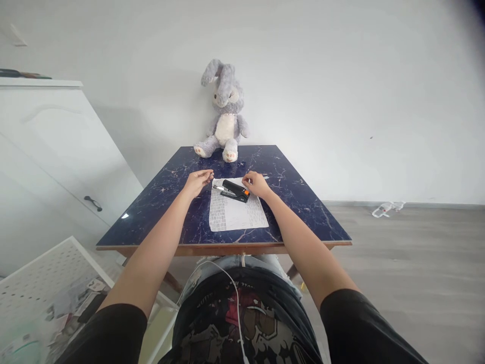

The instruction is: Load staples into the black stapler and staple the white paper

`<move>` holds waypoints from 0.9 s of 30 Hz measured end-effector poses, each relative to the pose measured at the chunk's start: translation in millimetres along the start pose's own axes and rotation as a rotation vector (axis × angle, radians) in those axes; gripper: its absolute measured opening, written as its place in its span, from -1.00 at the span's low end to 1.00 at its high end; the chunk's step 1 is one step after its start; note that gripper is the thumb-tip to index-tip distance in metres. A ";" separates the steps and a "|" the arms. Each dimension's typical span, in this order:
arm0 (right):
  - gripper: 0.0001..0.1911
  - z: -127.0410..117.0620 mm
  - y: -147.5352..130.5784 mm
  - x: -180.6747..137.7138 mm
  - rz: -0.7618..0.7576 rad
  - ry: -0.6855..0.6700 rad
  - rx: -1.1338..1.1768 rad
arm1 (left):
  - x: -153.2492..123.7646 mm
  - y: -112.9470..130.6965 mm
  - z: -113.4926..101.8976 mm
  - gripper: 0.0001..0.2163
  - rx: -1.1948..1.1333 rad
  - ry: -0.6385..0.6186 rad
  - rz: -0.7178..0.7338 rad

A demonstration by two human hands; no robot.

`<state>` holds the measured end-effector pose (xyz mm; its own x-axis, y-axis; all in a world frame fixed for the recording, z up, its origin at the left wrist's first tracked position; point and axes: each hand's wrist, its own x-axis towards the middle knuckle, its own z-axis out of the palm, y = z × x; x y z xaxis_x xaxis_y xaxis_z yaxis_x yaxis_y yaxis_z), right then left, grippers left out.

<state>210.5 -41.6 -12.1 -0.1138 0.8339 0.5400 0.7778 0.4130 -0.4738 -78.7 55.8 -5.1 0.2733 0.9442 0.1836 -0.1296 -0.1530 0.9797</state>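
Note:
A black stapler [238, 188] with an orange patch lies on a printed sheet of paper [242, 217]. A silver metal part shows at its left end. My left hand [197, 183] is just left of the stapler, above the sheet's far left corner, thumb and fingers drawn together. Whatever is between those fingertips, if anything, is too small to name. Beside the stapler's orange end, my right hand [257, 184] has its fingers curled in a pinch over the sheet's far right edge. Its fingertips are partly hidden, and I cannot tell whether they hold anything.
A grey plush rabbit [226, 126] sits at the back of the dark blue marbled table [303, 217], against the wall. Left of the table stand a white cabinet [56, 151] and a white perforated basket [41, 273]. Clear plastic [387, 209] lies on the floor at right.

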 end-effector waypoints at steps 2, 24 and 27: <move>-0.88 -0.2 0.1 -0.2 0.002 -0.002 0.000 | 0.2 -0.2 -1.5 -0.49 -0.006 -0.008 -0.025; -0.86 -1.1 -2.1 -0.3 0.006 -0.030 0.002 | -13.6 11.9 13.5 -0.35 0.356 -0.214 0.193; -0.86 -0.9 -2.1 -0.3 0.005 -0.033 0.002 | -15.2 13.5 14.2 -0.35 0.368 -0.234 0.188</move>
<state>209.5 -43.1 -10.6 -0.1301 0.8476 0.5144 0.7773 0.4093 -0.4778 -71.0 35.2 6.5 0.4903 0.8058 0.3322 0.1376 -0.4479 0.8834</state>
